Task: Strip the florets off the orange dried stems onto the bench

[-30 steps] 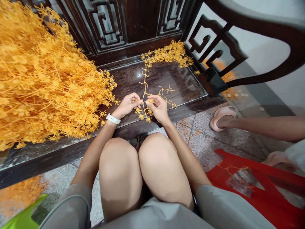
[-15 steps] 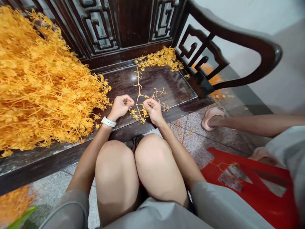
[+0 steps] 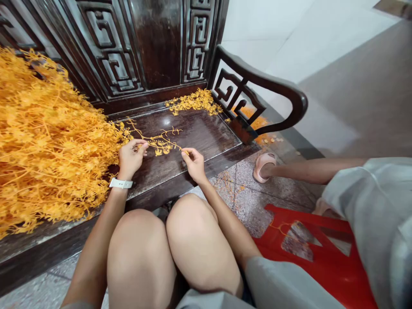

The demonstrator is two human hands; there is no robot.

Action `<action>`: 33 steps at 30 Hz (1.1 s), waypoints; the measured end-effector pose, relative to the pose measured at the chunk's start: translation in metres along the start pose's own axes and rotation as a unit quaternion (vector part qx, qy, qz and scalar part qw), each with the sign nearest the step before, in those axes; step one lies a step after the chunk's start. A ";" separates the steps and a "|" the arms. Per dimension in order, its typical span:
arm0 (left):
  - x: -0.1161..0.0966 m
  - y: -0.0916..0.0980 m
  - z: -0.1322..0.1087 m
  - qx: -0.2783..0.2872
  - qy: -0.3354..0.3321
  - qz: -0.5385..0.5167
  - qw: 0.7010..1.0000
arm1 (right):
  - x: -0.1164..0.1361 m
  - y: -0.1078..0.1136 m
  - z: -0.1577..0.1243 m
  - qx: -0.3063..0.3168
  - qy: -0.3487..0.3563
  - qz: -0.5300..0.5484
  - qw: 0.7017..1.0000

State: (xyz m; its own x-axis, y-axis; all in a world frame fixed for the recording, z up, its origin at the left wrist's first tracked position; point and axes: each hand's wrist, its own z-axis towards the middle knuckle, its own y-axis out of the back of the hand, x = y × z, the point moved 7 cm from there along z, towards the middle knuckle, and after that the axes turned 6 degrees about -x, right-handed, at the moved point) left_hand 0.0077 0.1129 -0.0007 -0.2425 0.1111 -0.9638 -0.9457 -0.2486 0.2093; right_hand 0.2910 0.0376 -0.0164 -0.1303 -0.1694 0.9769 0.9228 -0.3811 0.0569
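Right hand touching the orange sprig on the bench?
Touching. The head view shows the right hand with its fingertips closed on the thin end of the orange sprig.

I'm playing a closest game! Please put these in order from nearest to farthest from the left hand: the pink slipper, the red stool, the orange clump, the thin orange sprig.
From the left hand:
1. Thin orange sprig: in its fingers, over the bench seat.
2. Orange clump: ahead, at the seat's back.
3. Pink slipper: right, on the floor.
4. Red plastic stool: farther right, lower down.
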 end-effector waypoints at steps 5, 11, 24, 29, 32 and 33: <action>-0.014 0.000 -0.011 -0.019 -0.099 0.122 0.987 | 0.011 0.025 -0.010 -0.045 0.083 -0.244 0.965; -0.011 0.007 -0.005 -0.045 -0.133 0.152 0.978 | 0.008 0.049 -0.010 -0.134 0.064 -0.266 0.953; -0.011 0.000 -0.009 -0.033 -0.091 0.101 0.990 | 0.008 0.032 -0.013 -0.053 0.043 -0.327 0.943; -0.005 -0.009 -0.010 -0.004 -0.076 0.052 0.996 | 0.006 0.034 -0.011 -0.036 0.021 -0.312 0.949; 0.000 -0.020 -0.014 0.037 -0.012 -0.018 0.999 | 0.011 0.034 -0.011 -0.036 0.037 -0.311 0.949; 0.000 -0.023 -0.016 0.046 0.007 -0.038 0.998 | 0.012 0.034 -0.012 -0.037 0.043 -0.310 0.949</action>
State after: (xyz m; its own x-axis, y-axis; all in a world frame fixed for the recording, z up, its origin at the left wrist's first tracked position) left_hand 0.0329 0.1034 -0.0086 -0.1675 0.1121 -0.9795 -0.9772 -0.1506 0.1499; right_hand 0.3161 0.0121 -0.0050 -0.6713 0.0359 0.7403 0.6324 -0.4932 0.5974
